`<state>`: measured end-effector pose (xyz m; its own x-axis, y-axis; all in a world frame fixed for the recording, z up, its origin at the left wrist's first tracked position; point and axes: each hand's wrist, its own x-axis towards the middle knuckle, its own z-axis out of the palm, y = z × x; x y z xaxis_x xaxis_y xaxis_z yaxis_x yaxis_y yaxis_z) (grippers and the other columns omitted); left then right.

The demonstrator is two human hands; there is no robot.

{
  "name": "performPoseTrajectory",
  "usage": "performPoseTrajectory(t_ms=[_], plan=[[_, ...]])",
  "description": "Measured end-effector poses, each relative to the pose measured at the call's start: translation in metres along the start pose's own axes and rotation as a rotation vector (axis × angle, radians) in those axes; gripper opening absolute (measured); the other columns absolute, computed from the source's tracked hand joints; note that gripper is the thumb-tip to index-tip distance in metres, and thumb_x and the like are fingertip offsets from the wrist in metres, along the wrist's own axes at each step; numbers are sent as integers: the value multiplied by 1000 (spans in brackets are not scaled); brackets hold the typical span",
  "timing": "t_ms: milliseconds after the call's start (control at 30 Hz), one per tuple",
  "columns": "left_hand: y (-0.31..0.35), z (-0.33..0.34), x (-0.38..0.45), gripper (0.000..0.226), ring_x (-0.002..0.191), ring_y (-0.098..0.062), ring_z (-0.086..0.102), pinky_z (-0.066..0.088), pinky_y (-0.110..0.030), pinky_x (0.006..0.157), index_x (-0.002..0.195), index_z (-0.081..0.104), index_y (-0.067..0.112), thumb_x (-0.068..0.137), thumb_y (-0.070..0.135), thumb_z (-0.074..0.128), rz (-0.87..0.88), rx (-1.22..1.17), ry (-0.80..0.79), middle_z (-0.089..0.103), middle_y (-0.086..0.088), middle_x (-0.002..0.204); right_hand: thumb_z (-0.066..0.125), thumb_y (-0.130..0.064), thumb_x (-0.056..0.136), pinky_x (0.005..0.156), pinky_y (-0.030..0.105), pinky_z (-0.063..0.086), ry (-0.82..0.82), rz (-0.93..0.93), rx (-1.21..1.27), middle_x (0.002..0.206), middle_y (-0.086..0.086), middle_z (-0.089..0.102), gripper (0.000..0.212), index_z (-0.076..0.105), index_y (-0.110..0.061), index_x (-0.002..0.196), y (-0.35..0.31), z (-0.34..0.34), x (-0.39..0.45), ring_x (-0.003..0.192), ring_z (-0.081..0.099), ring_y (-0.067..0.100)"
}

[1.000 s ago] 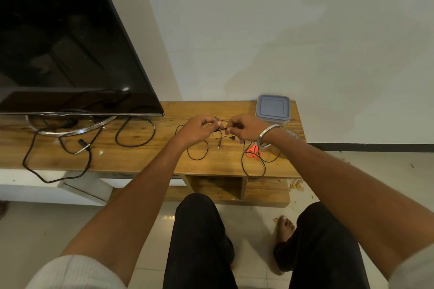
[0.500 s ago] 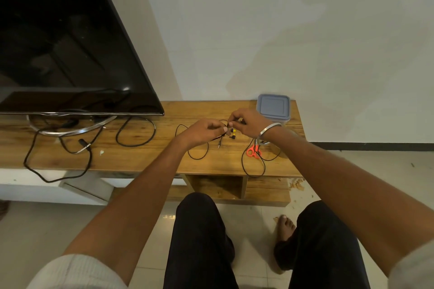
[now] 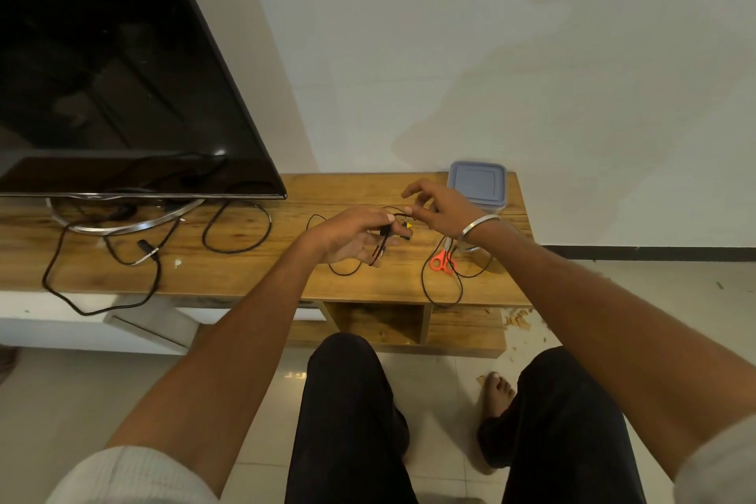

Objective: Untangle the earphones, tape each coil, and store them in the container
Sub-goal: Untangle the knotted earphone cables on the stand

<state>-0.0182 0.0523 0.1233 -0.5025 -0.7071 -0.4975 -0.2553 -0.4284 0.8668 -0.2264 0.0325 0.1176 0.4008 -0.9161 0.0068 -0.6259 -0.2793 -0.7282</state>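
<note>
A: Two hands work above the bench (image 3: 253, 270), right of the television (image 3: 106, 65). Which step is active?

B: Untangling, by my reading. The closed container (image 3: 477, 186) sits at the far right corner of the bench; no taped coil is visible.

A: State of each grip?

B: The left hand (image 3: 352, 235) holds a bunch of the earphones (image 3: 386, 235) in curled fingers. The right hand (image 3: 439, 209) pinches one strand just beside it, other fingers spread. Loose loops trail onto the bench past the scissors (image 3: 442, 261).

A: Next requirement?

B: Probably drawing the pinched strand clear without tightening the knot. Tape is not visible.
</note>
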Motion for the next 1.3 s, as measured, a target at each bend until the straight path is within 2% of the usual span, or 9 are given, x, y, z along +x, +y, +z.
performPoseTrajectory(t_ms=[133,233,433,567,800,933,1100,1200,1300], plan=[[-1,-5,-5,17,124,-34,56,37,-69,100,88,62,17,94,29,52,50,-215,-77,59,-18,133,53,-33,94,64,12,39,14,19,35,99,-4,57,28,57,-15,115,2,0,-5,78,53,2],[-1,-7,-8,19,124,-40,55,34,-72,100,88,58,15,97,28,48,101,-326,-66,59,-18,131,50,-33,95,71,21,43,17,39,34,99,-1,61,27,59,-13,111,6,2,-6,87,56,9],[1,-7,-10,19,126,-45,51,33,-74,98,87,57,16,97,28,46,165,-467,-81,59,-17,129,38,-23,100,65,34,41,-14,89,-106,85,14,64,30,63,-5,97,11,13,-6,73,56,25],[8,1,-11,23,125,-45,52,39,-71,97,86,58,16,99,28,44,209,-505,-78,58,-17,128,36,-20,101,62,27,32,36,94,-131,77,4,55,28,57,-10,85,6,25,-8,69,50,21],[17,11,-5,21,123,-43,54,38,-70,99,93,59,15,101,27,43,294,-558,-47,60,-15,127,37,-19,99,68,34,44,-56,200,-187,100,18,65,27,54,-4,113,-2,46,-5,87,61,36],[15,12,-1,21,125,-39,54,38,-65,102,97,59,15,102,27,43,337,-527,15,56,-14,137,39,-15,97,58,29,36,-77,208,-143,87,11,62,23,59,-4,102,-8,48,-5,76,55,27],[12,7,1,24,129,-29,51,37,-58,107,97,69,23,100,32,47,363,-433,199,56,-1,140,29,-23,102,69,27,36,-187,166,-128,71,-9,53,36,59,-11,89,-12,51,-8,75,53,17],[11,2,1,21,128,-22,51,38,-49,104,104,66,22,100,30,46,356,-353,297,59,5,135,30,-26,102,60,27,39,-236,151,-116,76,0,61,35,60,-17,86,-10,50,-8,66,54,15],[10,-1,-3,21,121,-14,52,40,-40,97,110,65,21,100,28,48,337,-239,371,60,8,128,36,-30,100,57,22,38,-275,118,-105,73,-5,60,32,61,-21,84,-11,46,-8,62,52,9]])
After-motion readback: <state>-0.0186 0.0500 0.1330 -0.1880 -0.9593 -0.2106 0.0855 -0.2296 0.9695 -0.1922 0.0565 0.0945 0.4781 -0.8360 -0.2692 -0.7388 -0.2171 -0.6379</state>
